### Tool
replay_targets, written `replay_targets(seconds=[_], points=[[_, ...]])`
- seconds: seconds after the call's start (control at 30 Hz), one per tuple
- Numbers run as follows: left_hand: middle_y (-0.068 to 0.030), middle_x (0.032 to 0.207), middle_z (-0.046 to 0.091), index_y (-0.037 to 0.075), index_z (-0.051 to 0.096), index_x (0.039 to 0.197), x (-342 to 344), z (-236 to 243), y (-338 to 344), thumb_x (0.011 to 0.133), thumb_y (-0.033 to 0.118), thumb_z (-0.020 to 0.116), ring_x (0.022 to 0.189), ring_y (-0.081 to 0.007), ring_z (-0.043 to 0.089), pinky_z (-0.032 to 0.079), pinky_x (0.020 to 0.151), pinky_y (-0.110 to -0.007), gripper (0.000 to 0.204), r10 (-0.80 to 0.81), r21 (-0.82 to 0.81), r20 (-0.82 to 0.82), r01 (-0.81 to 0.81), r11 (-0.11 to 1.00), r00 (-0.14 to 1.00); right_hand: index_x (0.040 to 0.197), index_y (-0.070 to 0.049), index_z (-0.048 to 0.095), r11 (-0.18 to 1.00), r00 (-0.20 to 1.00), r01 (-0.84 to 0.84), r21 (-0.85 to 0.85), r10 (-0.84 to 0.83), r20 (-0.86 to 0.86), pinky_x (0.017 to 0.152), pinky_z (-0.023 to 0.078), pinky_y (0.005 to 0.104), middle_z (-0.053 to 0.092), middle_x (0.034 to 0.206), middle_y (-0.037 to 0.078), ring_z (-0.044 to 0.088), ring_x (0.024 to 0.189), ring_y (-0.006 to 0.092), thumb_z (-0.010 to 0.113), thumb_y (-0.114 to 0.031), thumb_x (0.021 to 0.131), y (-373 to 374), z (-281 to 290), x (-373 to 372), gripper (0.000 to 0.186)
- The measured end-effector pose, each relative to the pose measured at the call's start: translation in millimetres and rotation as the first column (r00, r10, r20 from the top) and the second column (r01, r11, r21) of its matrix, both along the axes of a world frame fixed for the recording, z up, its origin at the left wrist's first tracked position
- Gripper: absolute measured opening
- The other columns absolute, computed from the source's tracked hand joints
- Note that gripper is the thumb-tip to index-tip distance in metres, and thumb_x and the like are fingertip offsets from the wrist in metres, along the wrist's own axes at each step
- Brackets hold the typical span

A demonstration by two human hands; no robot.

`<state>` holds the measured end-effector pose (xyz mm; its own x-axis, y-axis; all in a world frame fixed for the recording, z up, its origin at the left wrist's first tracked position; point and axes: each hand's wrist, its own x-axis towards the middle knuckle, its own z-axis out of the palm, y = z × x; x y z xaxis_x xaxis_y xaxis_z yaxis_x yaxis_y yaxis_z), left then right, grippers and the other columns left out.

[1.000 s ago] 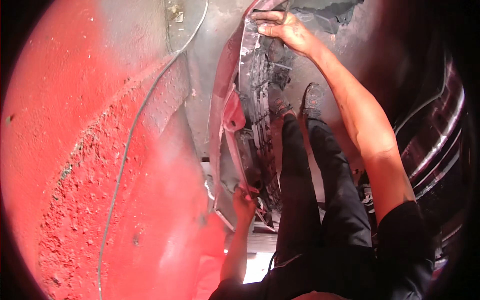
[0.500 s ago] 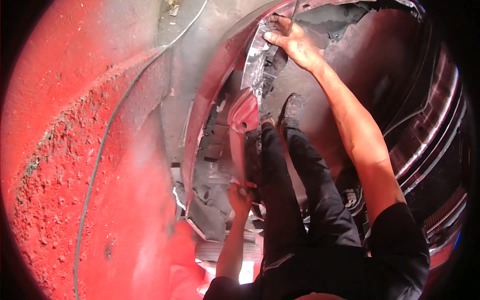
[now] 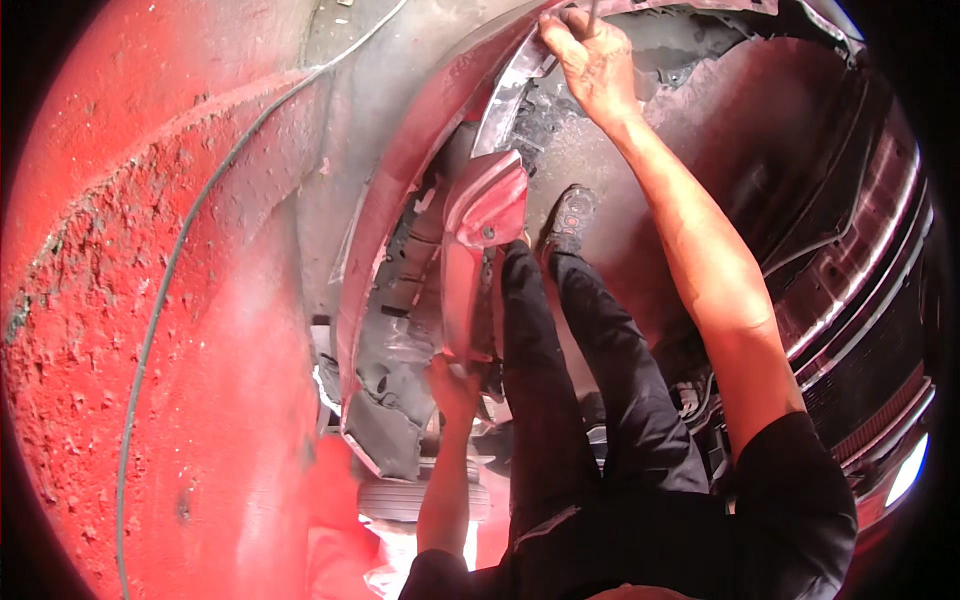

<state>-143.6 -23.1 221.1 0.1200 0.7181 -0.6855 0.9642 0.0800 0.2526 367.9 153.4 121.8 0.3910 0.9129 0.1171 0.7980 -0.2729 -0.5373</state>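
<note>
We see a rough, chipped, red-painted wall (image 3: 225, 400) crossed by a thin grey cable (image 3: 186, 225), a dusty grey floor (image 3: 375, 75), and glaring white light (image 3: 398, 545).

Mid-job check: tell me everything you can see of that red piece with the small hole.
The red piece looks like painted plastic or metal; I can't tell which. Its wide, ridged far end has a small dark hole near its lower edge, then narrows into a long, smooth strip toward the wearer. The left hand grips the near end. It lies inside the curved maroon panel, left of the trouser legs. Whether it is joined to that panel is unclear.
</note>
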Motion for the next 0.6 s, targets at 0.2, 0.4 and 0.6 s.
replay_targets(seconds=[0.2, 0.4, 0.6], points=[[-0.0202, 0.098, 0.057, 0.005, 0.052, 0.102, -2, -5, 1, 0.06, 0.016, 0.08, 0.098, -0.0446, 0.053, 0.045, 0.083, -0.052, 0.052, 0.019, -0.009, -0.009, -0.019, 1.0, 1.0, 0.091, 0.004, 0.063, 0.965, 0.947, 0.192, 0.181, -0.133, -0.294, 0.063, 0.049, 0.0361, 0.058, 0.072, 0.016, 0.062, 0.064, 0.0315, 0.061, -0.03, 0.09, 19, 32, -15, 0.035], [-0.0189, 0.098, 0.058, 0.007, 0.054, 0.101, -3, -13, 0, 0.058, 0.018, 0.083, 0.098, -0.0442, 0.054, 0.047, 0.081, -0.051, 0.053, 0.075, 0.02, -0.057, -0.074, 0.997, 0.996, 0.094, 0.003, 0.064, 0.994, 0.835, 0.079, -0.069, -0.104, -0.54, 0.066, 0.048, 0.0304, 0.062, 0.075, 0.009, 0.056, 0.07, 0.0147, 0.057, -0.023, 0.094, 13, 28, 0, 0.027], [-0.016, 0.095, 0.054, 0.002, 0.05, 0.1, -2, -15, 10, 0.056, 0.004, 0.069, 0.091, -0.0383, 0.048, 0.042, 0.083, -0.047, 0.048, 0.095, 0.064, 0.04, -0.097, 0.993, 0.995, 0.104, 0.003, 0.064, 0.961, 0.657, 0.095, -0.259, -0.256, -0.709, 0.05, 0.046, 0.0255, 0.062, 0.077, 0.003, 0.055, 0.056, 0.011, 0.059, -0.029, 0.093, 13, 56, 3, 0.034]])
